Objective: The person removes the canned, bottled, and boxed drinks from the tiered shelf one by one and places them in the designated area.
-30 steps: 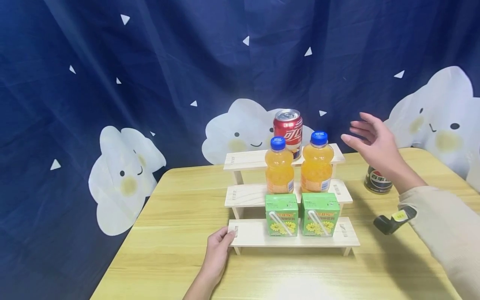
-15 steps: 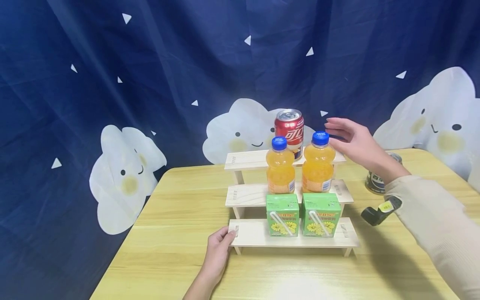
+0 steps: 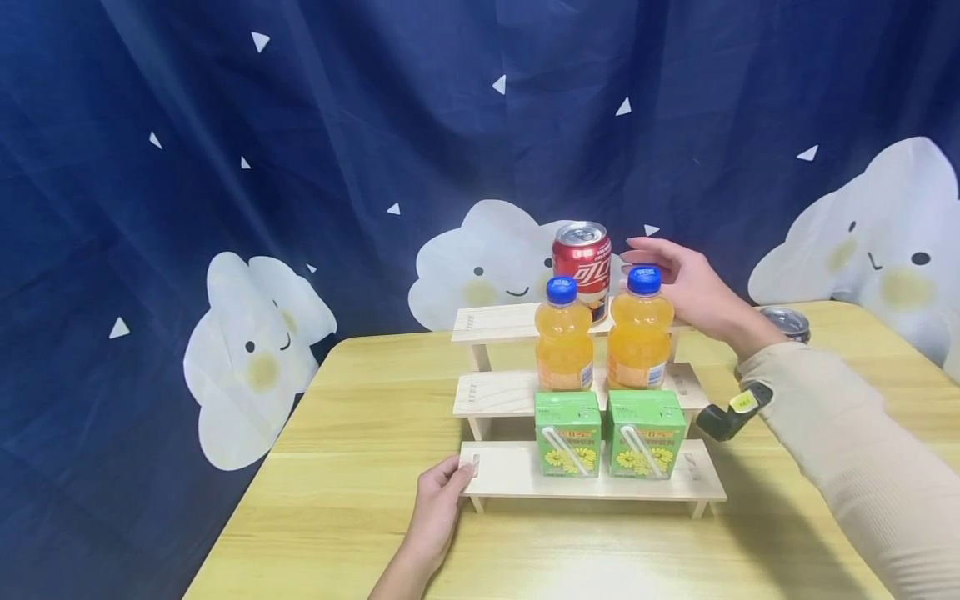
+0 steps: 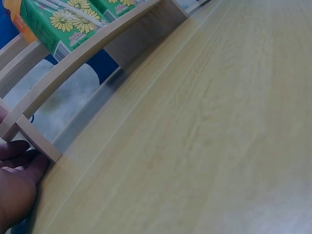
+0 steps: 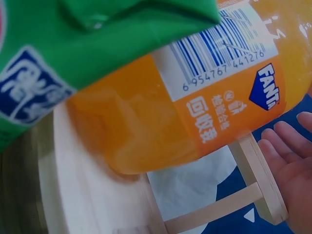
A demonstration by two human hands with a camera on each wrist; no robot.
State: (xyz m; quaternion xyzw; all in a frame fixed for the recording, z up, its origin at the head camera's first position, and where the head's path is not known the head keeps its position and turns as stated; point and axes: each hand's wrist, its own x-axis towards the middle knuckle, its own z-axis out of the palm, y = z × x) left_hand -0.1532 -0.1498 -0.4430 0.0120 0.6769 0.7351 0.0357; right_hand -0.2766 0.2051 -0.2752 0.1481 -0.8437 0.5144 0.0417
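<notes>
My left hand (image 3: pixel 438 508) grips the left end of the lowest shelf of a three-tier wooden rack (image 3: pixel 502 471); in the left wrist view its fingers (image 4: pixel 27 161) lie beside and under that end. Behind the right orange soda bottle (image 3: pixel 640 346), my right hand (image 3: pixel 693 283) reaches over the top shelf toward a red cola can (image 3: pixel 582 260). That bottle's cap partly covers its fingers. In the right wrist view, the hand (image 5: pixel 295 168) is relaxed beside the top shelf's end, holding nothing. Another orange soda bottle (image 3: pixel 562 346) stands on the middle shelf.
Two green drink cartons (image 3: pixel 567 450) with straws stand on the lowest shelf. A dark can (image 3: pixel 787 322) is on the wooden table (image 3: pixel 337 467) at the right, mostly behind the right forearm. A blue curtain (image 3: pixel 360 108) with clouds hangs behind.
My right hand has moved left, from above the dark can to behind the right soda bottle, close to the red cola can. The left hand keeps its grip on the rack.
</notes>
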